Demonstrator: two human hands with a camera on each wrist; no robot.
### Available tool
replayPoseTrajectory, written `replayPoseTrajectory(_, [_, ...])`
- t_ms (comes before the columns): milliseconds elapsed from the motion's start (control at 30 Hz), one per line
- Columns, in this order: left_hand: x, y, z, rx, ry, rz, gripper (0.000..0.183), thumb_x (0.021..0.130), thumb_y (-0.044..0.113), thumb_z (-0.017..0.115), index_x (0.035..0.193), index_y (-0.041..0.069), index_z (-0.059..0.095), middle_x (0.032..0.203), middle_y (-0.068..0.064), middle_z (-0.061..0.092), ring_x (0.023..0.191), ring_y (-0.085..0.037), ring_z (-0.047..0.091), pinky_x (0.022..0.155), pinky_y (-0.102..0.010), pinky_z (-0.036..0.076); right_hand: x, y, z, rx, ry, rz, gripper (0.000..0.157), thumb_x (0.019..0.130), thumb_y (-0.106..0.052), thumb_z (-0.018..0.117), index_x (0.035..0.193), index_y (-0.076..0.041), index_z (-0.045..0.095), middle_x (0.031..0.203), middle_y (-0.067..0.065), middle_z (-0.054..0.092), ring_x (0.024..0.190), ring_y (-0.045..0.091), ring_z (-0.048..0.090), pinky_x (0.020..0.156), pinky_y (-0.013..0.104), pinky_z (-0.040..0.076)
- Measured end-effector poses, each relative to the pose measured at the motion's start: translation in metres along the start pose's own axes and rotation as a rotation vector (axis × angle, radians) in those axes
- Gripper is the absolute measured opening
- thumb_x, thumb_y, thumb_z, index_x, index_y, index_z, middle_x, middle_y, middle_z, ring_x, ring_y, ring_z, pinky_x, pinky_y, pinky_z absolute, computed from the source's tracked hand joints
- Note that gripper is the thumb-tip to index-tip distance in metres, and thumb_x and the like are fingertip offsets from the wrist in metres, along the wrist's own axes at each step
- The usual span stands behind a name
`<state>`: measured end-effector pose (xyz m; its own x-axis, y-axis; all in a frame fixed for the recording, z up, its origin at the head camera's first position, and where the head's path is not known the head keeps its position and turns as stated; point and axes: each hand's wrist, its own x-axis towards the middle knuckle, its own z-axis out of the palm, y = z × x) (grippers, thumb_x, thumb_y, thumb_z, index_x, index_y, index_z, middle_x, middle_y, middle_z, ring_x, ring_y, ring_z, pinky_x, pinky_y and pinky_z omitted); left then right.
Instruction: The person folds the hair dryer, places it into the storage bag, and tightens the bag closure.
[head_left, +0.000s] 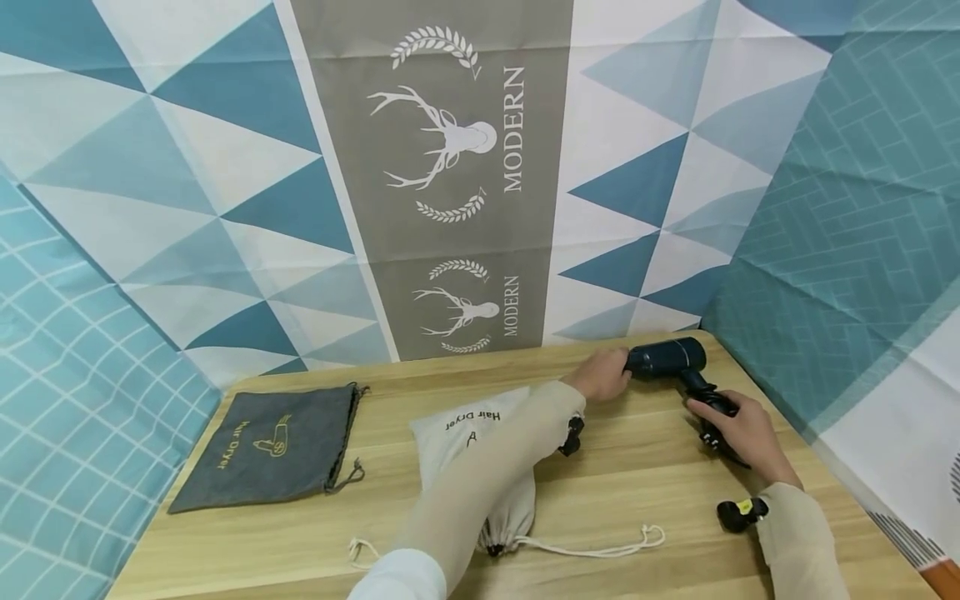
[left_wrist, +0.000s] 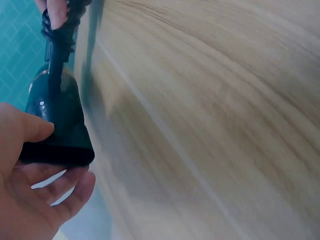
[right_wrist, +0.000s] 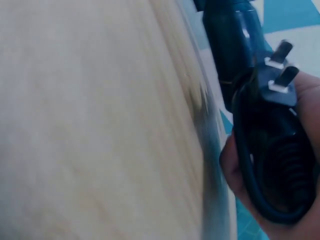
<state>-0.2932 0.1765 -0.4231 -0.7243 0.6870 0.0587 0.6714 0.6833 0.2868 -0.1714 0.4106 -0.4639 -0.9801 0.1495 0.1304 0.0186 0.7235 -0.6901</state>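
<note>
A dark hair dryer (head_left: 667, 357) is held between both hands near the back right corner of the table. My left hand (head_left: 602, 375) grips its nozzle end; in the left wrist view the thumb lies on top and the fingers (left_wrist: 75, 192) curl beneath the flat nozzle (left_wrist: 60, 154). Round the handle, my right hand (head_left: 750, 433) holds the bundled black cord (right_wrist: 240, 155) too. The two-pin plug (right_wrist: 277, 75) sticks out beside that hand in the right wrist view. Under the left forearm lies a light grey drawstring bag (head_left: 442, 437) printed "Hair Dryer", partly hidden by the sleeve.
A dark grey drawstring bag (head_left: 262, 450) with gold print lies flat at the table's left. The light bag's white cord (head_left: 592, 552) trails right across the wooden table (head_left: 637, 508). Patterned wall sheets (head_left: 465, 167) stand close behind and beside the table.
</note>
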Motion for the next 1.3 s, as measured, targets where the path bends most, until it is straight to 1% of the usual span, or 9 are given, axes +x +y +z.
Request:
replayPoseTrajectory(100, [-0.008, 0.000, -0.007, -0.001, 0.029, 0.018, 0.035, 0.105, 0.030, 0.050, 0.130, 0.006, 0.058, 0.113, -0.007, 0.068, 0.087, -0.012, 0.066, 0.073, -0.023, 0.051, 0.001, -0.009, -0.002, 0.009, 0.000, -0.004, 0.069, 0.095, -0.050, 0.062, 0.131, 0.009, 0.054, 0.115, 0.031, 0.060, 0.090, 0.034, 0.059, 0.066, 0.031, 0.047])
replayPoseTrajectory(333, [-0.031, -0.007, -0.024, -0.190, -0.011, -0.003, 0.048, 0.105, 0.043, 0.046, 0.133, 0.006, 0.055, 0.116, -0.007, 0.065, 0.088, -0.011, 0.061, 0.072, -0.024, 0.047, 0.001, -0.022, -0.005, -0.008, -0.011, -0.023, 0.073, 0.094, -0.052, 0.064, 0.133, 0.009, 0.053, 0.116, 0.029, 0.060, 0.087, 0.030, 0.059, 0.064, 0.032, 0.048])
replayPoseTrajectory(533, [-0.039, -0.017, -0.034, -0.335, -0.025, 0.022, 0.039, 0.106, 0.046, 0.041, 0.096, 0.012, 0.057, 0.079, -0.002, 0.055, 0.062, -0.013, 0.049, 0.058, -0.025, 0.040, -0.002, -0.027, -0.008, -0.001, -0.016, -0.049, 0.073, 0.092, -0.050, 0.067, 0.134, 0.008, 0.053, 0.119, 0.031, 0.060, 0.088, 0.031, 0.060, 0.062, 0.030, 0.048])
replayPoseTrajectory(667, [-0.041, -0.031, -0.045, -0.476, 0.023, 0.010, 0.046, 0.107, 0.046, 0.036, 0.086, 0.012, 0.059, 0.074, -0.002, 0.055, 0.062, -0.015, 0.050, 0.061, -0.027, 0.042, -0.002, -0.039, -0.011, 0.006, -0.032, -0.047, 0.075, 0.093, -0.051, 0.066, 0.137, 0.008, 0.052, 0.120, 0.031, 0.059, 0.089, 0.031, 0.059, 0.062, 0.030, 0.049])
replayPoseTrajectory(767, [-0.048, -0.046, -0.052, -0.656, -0.042, -0.032, 0.049, 0.107, 0.048, 0.036, 0.111, 0.008, 0.064, 0.090, -0.007, 0.065, 0.080, -0.021, 0.065, 0.078, -0.033, 0.052, 0.000, -0.054, -0.011, 0.031, -0.042, -0.064, 0.072, 0.093, -0.049, 0.067, 0.137, 0.006, 0.053, 0.119, 0.029, 0.059, 0.089, 0.031, 0.058, 0.063, 0.030, 0.049])
replayPoseTrajectory(867, [-0.058, -0.059, -0.055, -0.911, -0.160, -0.059, 0.057, 0.106, 0.051, 0.035, 0.135, 0.006, 0.055, 0.112, -0.018, 0.068, 0.104, -0.035, 0.067, 0.096, -0.050, 0.050, 0.000, -0.069, -0.009, 0.055, -0.041, -0.092, 0.071, 0.092, -0.047, 0.068, 0.137, 0.005, 0.053, 0.119, 0.029, 0.059, 0.090, 0.031, 0.058, 0.063, 0.029, 0.049])
replayPoseTrajectory(1000, [-0.069, -0.067, -0.056, -1.183, -0.216, -0.054, 0.056, 0.106, 0.049, 0.039, 0.133, 0.003, 0.056, 0.108, -0.026, 0.068, 0.102, -0.042, 0.067, 0.098, -0.060, 0.045, -0.003, -0.086, -0.010, 0.056, -0.032, -0.109, 0.072, 0.091, -0.048, 0.070, 0.139, 0.004, 0.053, 0.119, 0.028, 0.059, 0.089, 0.032, 0.057, 0.062, 0.030, 0.049])
replayPoseTrajectory(1133, [-0.084, -0.066, -0.064, -1.237, -0.159, -0.037, 0.046, 0.105, 0.043, 0.046, 0.122, 0.002, 0.058, 0.093, -0.017, 0.065, 0.083, -0.033, 0.067, 0.087, -0.052, 0.055, -0.006, -0.099, -0.011, 0.072, -0.033, -0.123, 0.073, 0.090, -0.049, 0.071, 0.139, 0.002, 0.053, 0.120, 0.027, 0.059, 0.088, 0.031, 0.057, 0.062, 0.031, 0.049])
replayPoseTrajectory(1300, [-0.110, -0.059, -0.079, -1.135, -0.058, -0.047, 0.040, 0.104, 0.040, 0.052, 0.119, 0.004, 0.059, 0.094, -0.010, 0.062, 0.073, -0.023, 0.063, 0.072, -0.035, 0.058, -0.015, -0.115, -0.014, 0.083, -0.027, -0.149, 0.072, 0.088, -0.048, 0.073, 0.139, -0.001, 0.054, 0.122, 0.026, 0.060, 0.091, 0.032, 0.061, 0.064, 0.031, 0.051])
